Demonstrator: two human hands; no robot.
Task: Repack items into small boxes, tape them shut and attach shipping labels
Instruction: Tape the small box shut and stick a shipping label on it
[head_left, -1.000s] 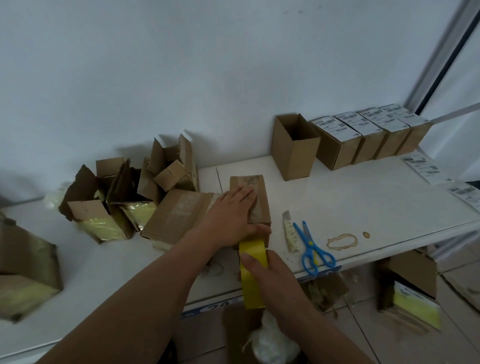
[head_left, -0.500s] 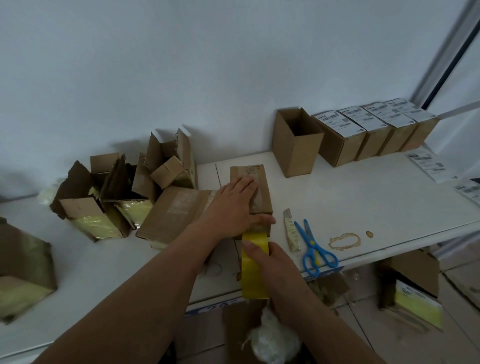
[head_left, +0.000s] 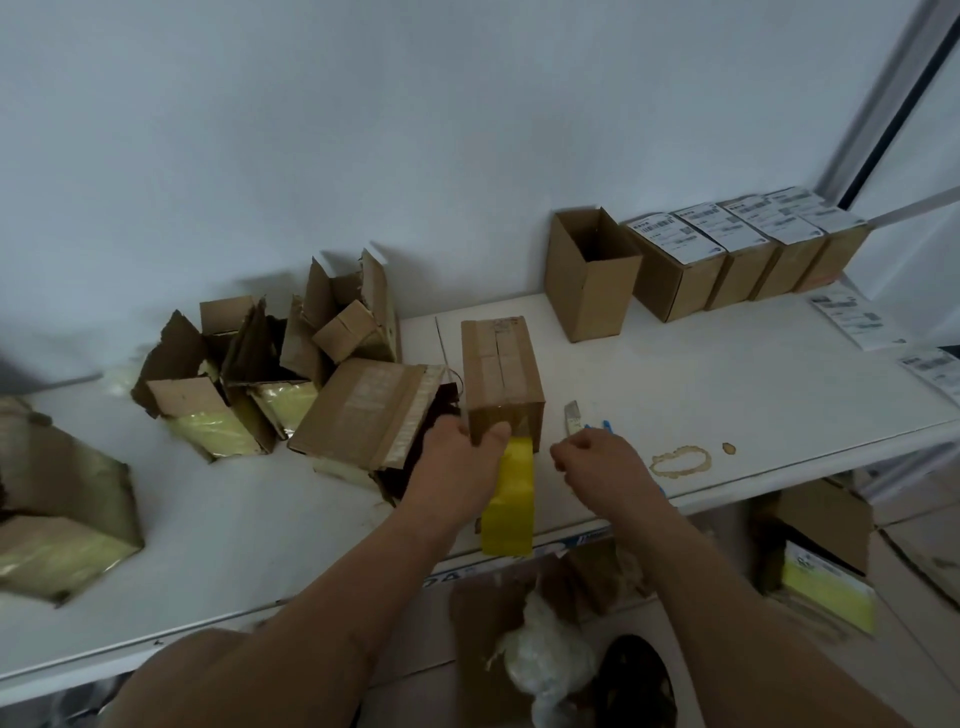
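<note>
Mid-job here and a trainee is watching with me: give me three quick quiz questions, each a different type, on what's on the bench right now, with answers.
1. True or false: the small box in front of the person stands open with its flaps up.
2. Multiple choice: the left hand is
A. lying flat on the table
B. gripping the near end of the small box
C. lifting the open box
3. Fill in: the row of closed boxes at the back right each carry a white ____ on top.

Key
1. False; it lies closed, with tape over the near end.
2. B; the right hand is loosely curled beside the yellow tape roll; whether it holds anything is unclear.
3. label
</note>
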